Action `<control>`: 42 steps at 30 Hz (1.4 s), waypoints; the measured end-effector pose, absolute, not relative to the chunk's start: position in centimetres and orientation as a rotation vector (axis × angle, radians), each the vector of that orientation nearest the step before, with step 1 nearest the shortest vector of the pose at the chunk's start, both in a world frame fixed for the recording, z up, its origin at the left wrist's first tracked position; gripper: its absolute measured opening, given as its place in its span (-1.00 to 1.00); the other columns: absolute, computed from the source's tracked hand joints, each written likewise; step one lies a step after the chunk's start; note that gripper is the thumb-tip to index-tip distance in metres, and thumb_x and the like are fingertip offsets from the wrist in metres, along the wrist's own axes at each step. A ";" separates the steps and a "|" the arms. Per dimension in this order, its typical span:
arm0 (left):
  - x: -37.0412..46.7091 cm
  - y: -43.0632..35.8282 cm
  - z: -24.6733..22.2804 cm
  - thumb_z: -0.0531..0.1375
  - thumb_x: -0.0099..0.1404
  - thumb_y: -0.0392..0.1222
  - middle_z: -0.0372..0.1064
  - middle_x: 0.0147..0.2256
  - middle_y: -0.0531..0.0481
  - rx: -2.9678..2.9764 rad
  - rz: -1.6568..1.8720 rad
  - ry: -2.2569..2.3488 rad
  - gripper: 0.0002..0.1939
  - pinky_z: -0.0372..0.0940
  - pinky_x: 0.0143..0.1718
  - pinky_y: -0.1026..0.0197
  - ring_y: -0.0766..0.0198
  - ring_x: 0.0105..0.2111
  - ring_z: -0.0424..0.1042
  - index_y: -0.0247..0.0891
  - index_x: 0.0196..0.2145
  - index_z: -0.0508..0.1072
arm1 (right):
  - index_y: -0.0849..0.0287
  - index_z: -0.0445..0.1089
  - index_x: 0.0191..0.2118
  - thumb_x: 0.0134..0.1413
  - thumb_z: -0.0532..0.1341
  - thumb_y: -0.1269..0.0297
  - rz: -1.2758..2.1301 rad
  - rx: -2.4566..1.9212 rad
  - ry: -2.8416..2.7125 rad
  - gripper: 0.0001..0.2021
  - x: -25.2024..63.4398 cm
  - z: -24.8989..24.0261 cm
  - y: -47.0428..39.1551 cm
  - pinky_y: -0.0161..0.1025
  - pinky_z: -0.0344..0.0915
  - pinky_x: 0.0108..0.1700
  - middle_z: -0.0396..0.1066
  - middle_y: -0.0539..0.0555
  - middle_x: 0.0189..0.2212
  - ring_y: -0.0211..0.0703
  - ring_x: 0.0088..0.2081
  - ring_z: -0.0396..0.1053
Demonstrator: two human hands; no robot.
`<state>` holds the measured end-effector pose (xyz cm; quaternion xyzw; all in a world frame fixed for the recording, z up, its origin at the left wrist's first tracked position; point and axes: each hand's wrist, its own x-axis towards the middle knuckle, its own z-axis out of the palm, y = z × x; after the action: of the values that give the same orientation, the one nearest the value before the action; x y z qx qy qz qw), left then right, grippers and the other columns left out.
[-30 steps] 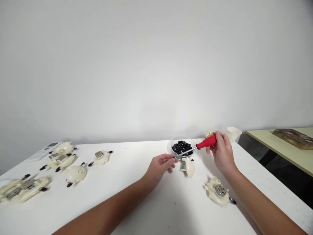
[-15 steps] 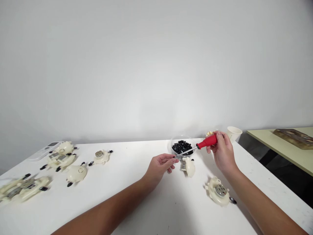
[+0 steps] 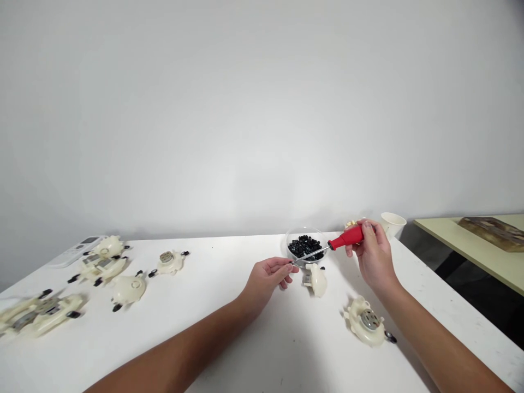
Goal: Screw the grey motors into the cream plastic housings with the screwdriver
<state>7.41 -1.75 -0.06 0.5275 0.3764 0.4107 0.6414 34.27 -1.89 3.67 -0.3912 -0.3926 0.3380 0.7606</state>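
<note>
A red-handled screwdriver (image 3: 346, 238) is in my right hand (image 3: 373, 256), with the fingers closed round its handle. Its metal shaft slants down and left to the fingertips of my left hand (image 3: 268, 277). There the thumb and forefinger are pinched at the screwdriver's tip; what they hold is too small to make out. Just behind the shaft stands a clear round bowl (image 3: 290, 236) of small black parts (image 3: 303, 246). A cream plastic housing (image 3: 318, 281) with a metal piece lies right of my left fingers. Another cream housing with a round grey motor (image 3: 370, 319) lies beside my right forearm.
Several cream housings (image 3: 129, 289) with black ends are spread over the left of the white table (image 3: 213, 305). A white remote control (image 3: 76, 252) lies behind them. A white cup (image 3: 393, 222) and small yellowish parts (image 3: 351, 224) are behind my right hand. A greenish table (image 3: 442, 232) adjoins at right.
Almost nothing differs. Both hands and the screwdriver keep their places, and the whole view has shifted very slightly.
</note>
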 end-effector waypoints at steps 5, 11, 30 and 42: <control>7.4 -1.6 -0.3 0.40 0.27 0.02 0.63 -0.17 -0.23 1.194 0.966 0.888 -0.63 0.34 -0.37 0.21 0.24 -0.36 0.44 -0.32 -0.11 0.62 | 0.01 0.34 -0.14 0.30 0.21 0.09 0.804 -0.808 -0.891 -0.85 34.7 3.6 -1.9 -0.25 0.27 -0.54 0.53 -0.01 -0.30 -0.23 -0.57 0.36; 7.3 -1.7 -0.2 0.42 0.25 0.02 0.63 -0.17 -0.22 1.191 0.971 0.893 -0.63 0.32 -0.36 0.22 0.24 -0.35 0.43 -0.31 -0.12 0.64 | 0.04 0.40 -0.13 0.23 0.18 0.19 0.798 -0.855 -0.917 -0.86 35.3 3.1 -1.5 -0.24 0.31 -0.52 0.50 0.00 -0.33 -0.24 -0.58 0.34; 7.5 -2.0 0.4 0.44 0.20 0.04 0.62 -0.20 -0.22 1.190 1.036 0.947 -0.61 0.32 -0.42 0.24 0.26 -0.38 0.40 -0.32 -0.15 0.65 | 0.07 0.43 -0.14 0.25 0.18 0.16 0.792 -0.879 -0.939 -0.83 35.3 2.9 -1.5 -0.23 0.33 -0.50 0.49 -0.01 -0.41 -0.20 -0.57 0.37; 7.6 -2.0 0.2 0.43 0.20 0.06 0.62 -0.22 -0.19 1.213 1.056 0.955 -0.61 0.32 -0.47 0.25 0.23 -0.37 0.42 -0.29 -0.14 0.66 | 0.04 0.41 -0.08 0.22 0.23 -0.07 0.818 -0.990 -0.907 -0.68 35.5 2.3 -1.0 -0.24 0.37 -0.58 0.54 0.03 -0.34 -0.08 -0.43 0.48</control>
<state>7.61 -2.04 0.18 0.5219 0.4108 0.4544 0.5936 35.51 -1.00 2.28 -0.4456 -0.4083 0.3680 0.7066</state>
